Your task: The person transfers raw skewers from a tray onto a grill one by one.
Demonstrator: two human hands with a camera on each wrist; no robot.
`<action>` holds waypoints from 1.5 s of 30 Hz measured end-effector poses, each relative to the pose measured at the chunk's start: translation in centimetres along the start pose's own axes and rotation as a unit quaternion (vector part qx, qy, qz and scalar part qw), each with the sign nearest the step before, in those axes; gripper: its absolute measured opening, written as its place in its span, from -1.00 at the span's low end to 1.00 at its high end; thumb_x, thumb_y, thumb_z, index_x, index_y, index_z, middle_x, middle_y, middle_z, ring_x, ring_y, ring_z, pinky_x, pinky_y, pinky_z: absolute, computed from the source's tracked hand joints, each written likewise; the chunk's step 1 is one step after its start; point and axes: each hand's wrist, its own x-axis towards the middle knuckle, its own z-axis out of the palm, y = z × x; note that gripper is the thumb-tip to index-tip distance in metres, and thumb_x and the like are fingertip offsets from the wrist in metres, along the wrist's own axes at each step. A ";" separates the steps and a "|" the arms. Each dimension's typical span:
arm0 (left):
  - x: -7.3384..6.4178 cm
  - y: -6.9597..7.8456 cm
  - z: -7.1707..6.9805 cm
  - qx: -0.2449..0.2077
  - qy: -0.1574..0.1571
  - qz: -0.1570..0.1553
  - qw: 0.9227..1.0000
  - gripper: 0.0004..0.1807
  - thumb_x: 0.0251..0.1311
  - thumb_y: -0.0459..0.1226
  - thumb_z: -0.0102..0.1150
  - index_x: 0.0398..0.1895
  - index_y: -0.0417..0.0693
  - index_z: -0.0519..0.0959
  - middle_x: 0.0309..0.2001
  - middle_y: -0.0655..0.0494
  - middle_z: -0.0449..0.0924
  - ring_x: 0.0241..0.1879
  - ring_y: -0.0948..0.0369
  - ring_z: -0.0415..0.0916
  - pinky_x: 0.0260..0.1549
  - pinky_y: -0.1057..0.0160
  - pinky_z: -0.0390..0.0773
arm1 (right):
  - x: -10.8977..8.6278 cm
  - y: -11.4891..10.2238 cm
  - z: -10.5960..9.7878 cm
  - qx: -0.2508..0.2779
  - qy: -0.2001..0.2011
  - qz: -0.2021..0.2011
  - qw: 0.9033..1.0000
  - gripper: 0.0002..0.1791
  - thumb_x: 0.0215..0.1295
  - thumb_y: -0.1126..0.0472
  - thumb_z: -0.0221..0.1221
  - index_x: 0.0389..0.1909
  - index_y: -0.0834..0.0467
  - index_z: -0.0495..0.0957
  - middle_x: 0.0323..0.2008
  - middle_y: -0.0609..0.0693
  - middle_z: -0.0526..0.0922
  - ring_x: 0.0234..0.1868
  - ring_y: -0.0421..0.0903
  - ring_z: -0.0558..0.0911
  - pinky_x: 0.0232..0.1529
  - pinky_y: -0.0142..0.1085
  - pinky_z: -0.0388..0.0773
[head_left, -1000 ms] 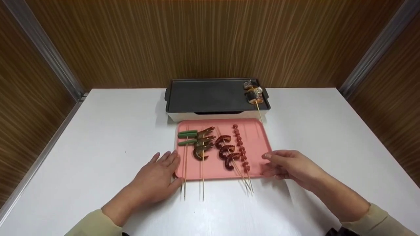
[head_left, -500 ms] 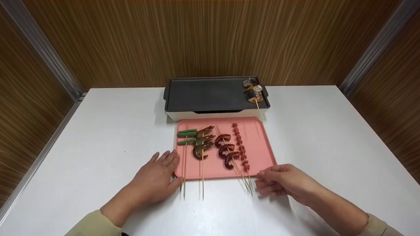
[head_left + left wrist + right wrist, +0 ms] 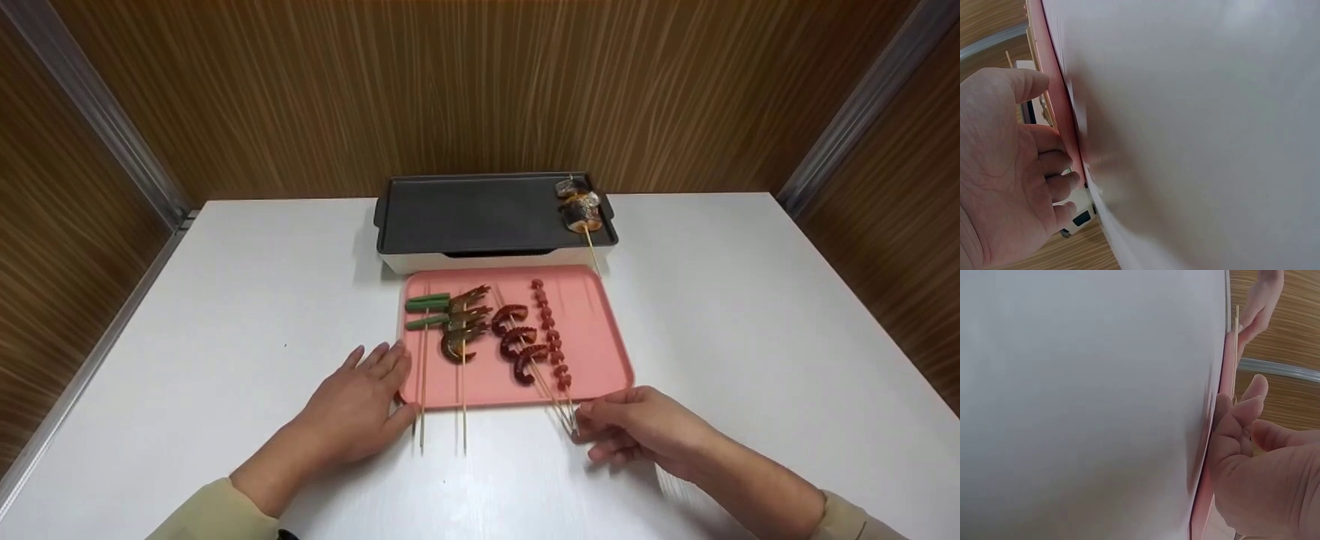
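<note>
My left hand [image 3: 358,416] lies flat along the left edge of the pink tray [image 3: 592,322], its fingertips at the rim. Closest to that hand is a skewer with green pieces [image 3: 429,304]. Next to this lies a shrimp skewer [image 3: 461,341], then an octopus-tentacle skewer [image 3: 517,341]. My right hand [image 3: 637,427] is at the tray's near right, thumb and forefinger right at the stick end of a skewer of small red pieces [image 3: 551,330]. In the right wrist view its fingers [image 3: 1227,444] are partly bent; I cannot tell whether they pinch the stick.
Behind the tray stands a black-topped griddle [image 3: 472,214] with a white base. A fish-piece skewer [image 3: 581,214] lies on its right end, stick reaching over the front edge. The white table [image 3: 750,337] is bounded by wood-grain walls [image 3: 465,82] at the back and sides.
My right hand has moved from the tray's right edge leftward and nearer, down to the stick ends. The left hand and the skewers stay where they were.
</note>
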 end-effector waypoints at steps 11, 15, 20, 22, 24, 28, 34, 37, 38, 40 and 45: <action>0.2 0.1 0.1 -0.001 0.003 -0.007 1.000 -0.19 0.56 0.08 0.01 0.58 -0.37 0.27 0.60 -0.25 0.20 0.60 -0.18 0.12 0.59 -0.23 0.00 | 0.2 0.0 0.2 0.015 -0.008 -0.006 1.000 -0.69 0.53 0.11 0.25 -0.06 0.32 0.68 -0.16 0.17 0.82 -0.41 -0.18 0.78 -0.39 -0.36 0.68; 0.1 0.1 0.1 0.001 0.002 -0.007 1.000 -0.19 0.56 0.08 0.01 0.59 -0.37 0.27 0.61 -0.24 0.20 0.60 -0.18 0.12 0.59 -0.23 0.00 | 0.2 0.0 0.2 0.009 0.001 -0.011 1.000 -0.70 0.54 0.12 0.24 -0.03 0.32 0.67 -0.16 0.17 0.82 -0.41 -0.17 0.78 -0.41 -0.38 0.67; 0.1 0.0 0.1 0.001 0.005 -0.003 1.000 -0.19 0.56 0.07 0.01 0.58 -0.38 0.28 0.60 -0.26 0.21 0.60 -0.20 0.13 0.58 -0.24 0.01 | 0.1 0.0 0.1 -0.003 0.009 -0.024 1.000 -0.69 0.55 0.14 0.23 0.00 0.34 0.67 -0.16 0.17 0.82 -0.42 -0.18 0.77 -0.44 -0.40 0.65; 0.2 0.0 0.1 0.002 0.005 -0.003 1.000 -0.19 0.56 0.08 0.01 0.58 -0.38 0.27 0.60 -0.26 0.21 0.60 -0.20 0.13 0.58 -0.24 0.01 | 0.1 0.0 0.1 -0.007 0.011 -0.026 1.000 -0.70 0.55 0.15 0.24 0.01 0.34 0.67 -0.19 0.14 0.82 -0.43 -0.18 0.76 -0.44 -0.41 0.64; 0.2 0.0 0.1 0.003 0.005 -0.002 1.000 -0.19 0.56 0.08 0.00 0.58 -0.38 0.28 0.60 -0.26 0.20 0.60 -0.20 0.12 0.58 -0.24 0.01 | 0.0 0.0 0.0 -0.012 0.014 -0.028 0.999 -0.71 0.53 0.16 0.25 0.01 0.33 0.67 -0.23 0.10 0.81 -0.44 -0.21 0.74 -0.44 -0.42 0.62; 0.1 0.0 0.1 0.001 0.005 -0.001 1.000 -0.19 0.56 0.09 0.00 0.57 -0.39 0.28 0.60 -0.26 0.20 0.60 -0.20 0.12 0.58 -0.24 0.01 | 0.0 -0.2 -0.1 -0.016 0.019 -0.035 0.999 -0.75 0.51 0.20 0.27 0.01 0.30 0.68 -0.29 0.02 0.80 -0.45 -0.24 0.70 -0.45 -0.44 0.58; 0.1 0.1 0.0 0.002 0.003 -0.002 1.000 -0.19 0.57 0.09 -0.01 0.58 -0.38 0.27 0.61 -0.25 0.19 0.60 -0.19 0.12 0.58 -0.24 0.01 | 0.0 -0.3 -0.1 -0.023 0.024 -0.049 0.998 -0.76 0.51 0.21 0.26 0.03 0.29 0.69 -0.30 -0.03 0.77 -0.43 -0.25 0.70 -0.45 -0.45 0.54; 0.1 0.1 0.0 0.004 0.001 -0.004 1.000 -0.19 0.57 0.10 -0.01 0.58 -0.38 0.27 0.61 -0.25 0.20 0.61 -0.18 0.11 0.58 -0.24 0.01 | 0.0 -0.4 -0.2 -0.019 0.028 -0.052 0.998 -0.76 0.52 0.22 0.25 0.04 0.31 0.68 -0.29 -0.04 0.76 -0.41 -0.25 0.69 -0.43 -0.46 0.54; 0.2 0.1 0.0 0.004 0.001 -0.004 1.000 -0.19 0.57 0.09 -0.01 0.58 -0.38 0.28 0.60 -0.25 0.20 0.61 -0.18 0.11 0.58 -0.24 0.01 | -0.1 -0.4 -0.2 -0.017 0.028 -0.052 0.998 -0.76 0.52 0.23 0.25 0.04 0.31 0.68 -0.28 -0.04 0.75 -0.41 -0.25 0.68 -0.43 -0.46 0.54; 0.2 0.1 0.0 0.004 0.001 -0.004 1.000 -0.19 0.57 0.09 -0.01 0.57 -0.38 0.28 0.60 -0.25 0.20 0.61 -0.18 0.11 0.58 -0.25 0.01 | -0.1 -0.4 -0.3 -0.013 0.029 -0.053 0.998 -0.75 0.53 0.24 0.24 0.05 0.32 0.67 -0.27 -0.03 0.75 -0.40 -0.25 0.68 -0.42 -0.46 0.53; 0.2 0.1 0.0 0.008 -0.001 -0.005 1.000 -0.18 0.57 0.10 -0.02 0.58 -0.38 0.27 0.61 -0.25 0.19 0.61 -0.18 0.11 0.59 -0.24 0.00 | -0.2 -0.6 -0.3 -0.018 0.037 -0.054 0.998 -0.74 0.53 0.24 0.24 0.07 0.33 0.67 -0.27 -0.04 0.75 -0.38 -0.24 0.68 -0.41 -0.45 0.50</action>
